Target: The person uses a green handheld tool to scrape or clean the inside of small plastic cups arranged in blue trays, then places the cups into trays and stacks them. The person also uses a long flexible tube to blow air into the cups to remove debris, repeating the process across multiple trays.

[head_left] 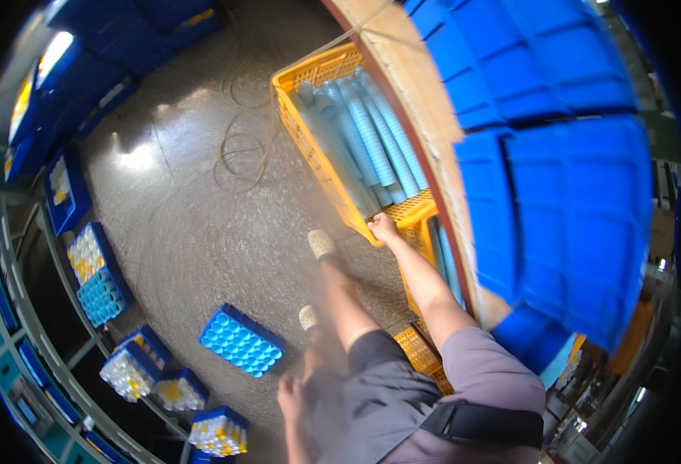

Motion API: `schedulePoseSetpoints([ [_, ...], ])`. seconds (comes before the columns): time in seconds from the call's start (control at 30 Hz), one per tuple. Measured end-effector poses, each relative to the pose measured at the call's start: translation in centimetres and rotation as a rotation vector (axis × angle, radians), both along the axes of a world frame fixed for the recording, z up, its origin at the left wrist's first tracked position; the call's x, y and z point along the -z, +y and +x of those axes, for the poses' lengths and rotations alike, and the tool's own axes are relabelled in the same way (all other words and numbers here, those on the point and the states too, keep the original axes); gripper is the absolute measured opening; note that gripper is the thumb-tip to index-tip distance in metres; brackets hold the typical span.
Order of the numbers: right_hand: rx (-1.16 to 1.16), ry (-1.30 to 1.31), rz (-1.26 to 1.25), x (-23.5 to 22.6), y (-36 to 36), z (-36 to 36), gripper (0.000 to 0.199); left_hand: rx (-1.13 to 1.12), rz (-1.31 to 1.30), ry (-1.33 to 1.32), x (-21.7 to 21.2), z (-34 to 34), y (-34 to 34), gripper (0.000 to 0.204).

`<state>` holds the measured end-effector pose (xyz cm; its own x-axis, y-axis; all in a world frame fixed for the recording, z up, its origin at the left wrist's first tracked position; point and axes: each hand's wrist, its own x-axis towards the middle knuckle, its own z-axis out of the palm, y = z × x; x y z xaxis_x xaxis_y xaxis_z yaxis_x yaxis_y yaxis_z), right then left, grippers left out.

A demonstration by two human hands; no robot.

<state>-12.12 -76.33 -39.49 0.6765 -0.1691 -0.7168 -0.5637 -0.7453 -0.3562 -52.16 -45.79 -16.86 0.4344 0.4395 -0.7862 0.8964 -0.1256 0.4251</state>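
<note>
- Right hand (383, 227) clamped on the near rim of the yellow crate (319, 147), which sits on the floor beside stacked blue bins (565, 201)
- Crate full of blue tube stacks (375, 139); likely heavy, stiff, best gripped at the rim
- Left hand (290, 396) blurred, grip unclear

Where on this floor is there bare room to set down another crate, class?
The widest bare patch is the grey floor between the yellow crate gripped by the right hand and the blue trays along the left. It is crowded around the blue tray near the left hand.
</note>
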Motion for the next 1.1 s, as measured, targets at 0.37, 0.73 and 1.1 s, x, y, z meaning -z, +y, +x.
schedulePoseSetpoints([
  [0.37,0.134,-0.285,-0.152,10.0,3.7,5.8,0.039,-0.480,-0.426,0.333,-4.2,17.1,-3.5,0.049],
  [0.73,-0.182,-1.664,0.098,-45.1,14.3,22.2,0.038,-0.515,-0.311,-0.104,5.4,13.7,8.1,0.030],
  [1.1,0.275,-2.034,-0.169,-72.8,5.1,45.3,0.048,0.172,0.002,0.110,6.7,18.1,29.2,0.036],
])
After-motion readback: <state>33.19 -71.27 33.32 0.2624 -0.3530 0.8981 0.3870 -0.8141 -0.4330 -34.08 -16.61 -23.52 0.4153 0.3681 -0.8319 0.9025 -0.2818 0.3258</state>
